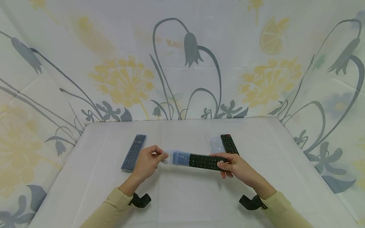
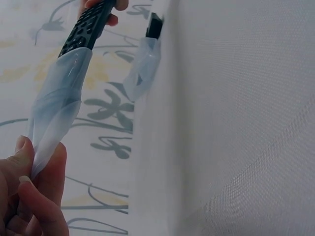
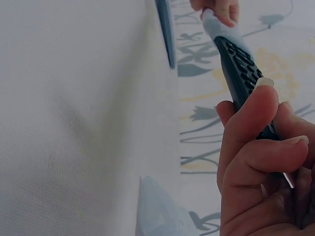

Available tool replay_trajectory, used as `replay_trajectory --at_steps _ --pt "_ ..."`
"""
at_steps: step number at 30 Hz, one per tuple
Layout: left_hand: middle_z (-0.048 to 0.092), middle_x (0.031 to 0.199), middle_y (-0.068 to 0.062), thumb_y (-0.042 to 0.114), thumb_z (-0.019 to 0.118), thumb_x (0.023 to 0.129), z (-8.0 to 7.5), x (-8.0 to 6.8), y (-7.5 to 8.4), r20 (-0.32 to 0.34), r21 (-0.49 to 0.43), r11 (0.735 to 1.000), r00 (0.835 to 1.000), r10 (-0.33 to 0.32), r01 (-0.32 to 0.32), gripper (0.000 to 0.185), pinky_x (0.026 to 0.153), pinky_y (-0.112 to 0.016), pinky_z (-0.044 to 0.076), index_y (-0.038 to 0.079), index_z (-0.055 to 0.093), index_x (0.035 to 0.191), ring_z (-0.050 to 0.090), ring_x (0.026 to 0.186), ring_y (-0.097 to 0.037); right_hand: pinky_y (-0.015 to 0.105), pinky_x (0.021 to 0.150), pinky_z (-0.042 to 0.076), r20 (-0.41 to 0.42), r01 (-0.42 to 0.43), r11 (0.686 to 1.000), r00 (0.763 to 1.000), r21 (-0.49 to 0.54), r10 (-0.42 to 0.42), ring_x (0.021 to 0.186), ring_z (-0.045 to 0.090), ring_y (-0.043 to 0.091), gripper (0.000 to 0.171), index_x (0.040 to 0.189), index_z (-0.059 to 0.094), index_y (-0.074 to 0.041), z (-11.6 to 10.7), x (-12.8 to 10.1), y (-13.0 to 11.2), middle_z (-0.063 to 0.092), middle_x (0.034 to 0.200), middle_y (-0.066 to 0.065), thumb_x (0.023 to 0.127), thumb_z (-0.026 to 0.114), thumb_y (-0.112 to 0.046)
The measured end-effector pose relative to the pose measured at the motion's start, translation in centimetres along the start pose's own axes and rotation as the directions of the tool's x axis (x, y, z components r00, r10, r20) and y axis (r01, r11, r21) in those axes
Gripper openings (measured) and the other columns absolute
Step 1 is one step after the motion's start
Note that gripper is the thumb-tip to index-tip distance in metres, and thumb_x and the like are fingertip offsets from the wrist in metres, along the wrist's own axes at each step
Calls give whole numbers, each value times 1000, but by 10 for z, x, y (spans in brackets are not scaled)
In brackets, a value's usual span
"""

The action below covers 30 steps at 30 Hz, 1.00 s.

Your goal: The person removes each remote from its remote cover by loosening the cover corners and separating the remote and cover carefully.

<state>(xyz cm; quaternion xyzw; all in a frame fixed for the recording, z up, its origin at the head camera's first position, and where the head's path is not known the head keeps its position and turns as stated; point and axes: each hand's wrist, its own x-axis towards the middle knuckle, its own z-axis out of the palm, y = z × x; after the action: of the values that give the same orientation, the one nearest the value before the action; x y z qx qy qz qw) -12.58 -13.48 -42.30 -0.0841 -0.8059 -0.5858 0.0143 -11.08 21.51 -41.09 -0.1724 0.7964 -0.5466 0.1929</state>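
Observation:
My right hand (image 1: 239, 167) holds a black remote control (image 1: 203, 161) by its right end, thumb over the buttons and fingers round the edge. A translucent bluish plastic sleeve (image 1: 181, 158) covers the remote's left end. My left hand (image 1: 147, 162) pinches the loose tip of that sleeve between thumb and fingers. In the left wrist view the sleeve (image 2: 59, 93) is stretched and wrinkled, with bare buttons above its mouth. The right wrist view shows the right fingers (image 3: 251, 118) curled round the remote (image 3: 236, 66), hiding its near end.
A second remote (image 1: 134, 152), bluish all over, lies on the white-covered table (image 1: 182, 196) beside my left hand. Behind my right hand lie a third, black remote (image 1: 229, 144) and another translucent sleeve (image 1: 216, 145). Flower-printed cloth (image 1: 176, 79) walls the back and sides.

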Motion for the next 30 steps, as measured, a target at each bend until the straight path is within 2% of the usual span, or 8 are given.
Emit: replay_trajectory --at_steps 4,11,23,30 --pt "73 85 -8 14 78 86 1 0 -1 -1 -5 1000 1000 -12 12 13 47 -26 42 5 69 85 61 61 -24 29 52 42 2 0 1000 1000 -6 0 55 45 13 40 141 55 -9 0 -1 0 60 66 10 102 57 -20" --pt "74 84 -7 14 77 87 -2 0 -1 6 0 1000 1000 -15 15 12 47 -26 43 6 69 85 65 67 -32 29 52 42 2 3 1000 1000 -15 -3 55 45 13 40 140 56 -9 0 -2 0 60 66 10 102 57 -20" --pt "74 83 -6 11 77 87 -4 -1 -5 15 18 999 999 -34 34 11 47 -26 44 6 68 83 65 70 -36 26 52 42 3 -10 1000 1000 -12 10 55 46 13 41 140 56 -9 0 -4 1 60 66 10 101 58 -21" --pt "74 83 -6 11 77 87 -5 -2 -5 12 33 999 999 -38 37 10 47 -26 44 6 68 84 65 68 -35 30 51 42 9 -15 1000 1000 -12 15 55 45 14 42 141 55 -8 1 -5 1 60 66 10 101 59 -20"
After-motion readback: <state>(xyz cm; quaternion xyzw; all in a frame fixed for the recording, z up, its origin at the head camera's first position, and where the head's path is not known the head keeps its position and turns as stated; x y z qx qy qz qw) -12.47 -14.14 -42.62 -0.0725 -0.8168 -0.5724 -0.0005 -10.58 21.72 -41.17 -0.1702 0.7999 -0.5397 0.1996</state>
